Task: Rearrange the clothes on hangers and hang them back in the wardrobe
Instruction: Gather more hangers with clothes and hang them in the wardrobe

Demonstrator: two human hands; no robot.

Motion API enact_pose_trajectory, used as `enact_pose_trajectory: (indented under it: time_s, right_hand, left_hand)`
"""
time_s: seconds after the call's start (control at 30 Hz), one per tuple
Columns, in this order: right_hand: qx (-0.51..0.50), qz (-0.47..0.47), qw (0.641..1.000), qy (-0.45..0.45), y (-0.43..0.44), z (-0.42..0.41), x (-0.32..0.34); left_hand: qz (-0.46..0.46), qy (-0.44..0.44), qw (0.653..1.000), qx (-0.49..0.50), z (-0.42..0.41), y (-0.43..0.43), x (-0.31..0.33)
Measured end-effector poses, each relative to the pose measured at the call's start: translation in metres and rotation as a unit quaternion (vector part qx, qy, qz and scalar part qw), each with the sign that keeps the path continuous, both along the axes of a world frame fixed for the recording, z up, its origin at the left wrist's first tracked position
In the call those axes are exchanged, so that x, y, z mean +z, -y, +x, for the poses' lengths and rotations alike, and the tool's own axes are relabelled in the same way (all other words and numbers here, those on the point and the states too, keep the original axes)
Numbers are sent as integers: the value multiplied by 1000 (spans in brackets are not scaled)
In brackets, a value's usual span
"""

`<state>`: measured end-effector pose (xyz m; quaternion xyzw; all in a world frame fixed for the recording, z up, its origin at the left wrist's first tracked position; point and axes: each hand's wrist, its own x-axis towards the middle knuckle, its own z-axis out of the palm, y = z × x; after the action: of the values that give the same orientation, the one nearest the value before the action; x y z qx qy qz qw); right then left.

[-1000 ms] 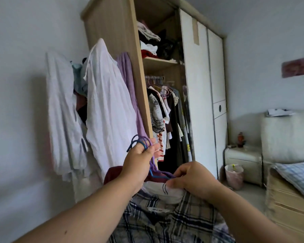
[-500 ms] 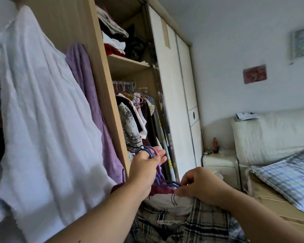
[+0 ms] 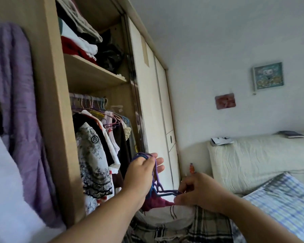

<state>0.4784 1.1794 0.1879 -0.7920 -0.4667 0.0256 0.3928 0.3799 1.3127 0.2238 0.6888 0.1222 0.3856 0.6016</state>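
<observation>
Looks like the carry-to-the-rail step. The left hand (image 3: 140, 172) has its fingers curled round the bunched hanger hooks (image 3: 142, 155), and the right hand (image 3: 198, 192) pinches a hanger arm (image 3: 167, 192) just above the maroon top (image 3: 156, 202), right in front of the open wardrobe (image 3: 56, 120). Next move is probably lifting the hooks up to the crowded rail (image 3: 88, 99) and finding a gap.

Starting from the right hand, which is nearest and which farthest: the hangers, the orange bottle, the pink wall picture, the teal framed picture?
1. hangers, pinched by the right hand.
2. orange bottle, just above the hand in view.
3. pink wall picture, higher up.
4. teal framed picture, highest, farther right.
</observation>
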Motion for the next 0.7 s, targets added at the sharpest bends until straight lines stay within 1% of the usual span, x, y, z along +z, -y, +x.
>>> enact_pose_trajectory:
  time_s: [0.1, 0.23, 0.33, 0.43, 0.5, 0.57, 0.7]
  right_hand:
    - [1, 7, 1000, -14, -20, 25, 11]
    - [7, -9, 1000, -26, -45, 66, 25]
    - [41, -13, 998, -41, -72, 105, 32]
    - [73, -18, 997, -26, -104, 147, 39]
    - [114, -38, 993, -11, -129, 175, 44]
    - [159, -51, 986, -7, -154, 200, 51]
    - [262, -45, 964, 23, -208, 240, 71]
  left_hand:
    - [10, 17, 1000, -18, 28, -21, 6]
    - [42, 10, 999, -23, 65, -43, 15]
    - [55, 15, 998, 1, 100, -62, 21]
    - [48, 12, 999, 14, 131, -84, 26]
    - [58, 13, 997, 48, 152, -101, 27]
    - [50, 14, 995, 82, 169, -118, 30]
    - [31, 26, 985, 170, 194, -144, 49]
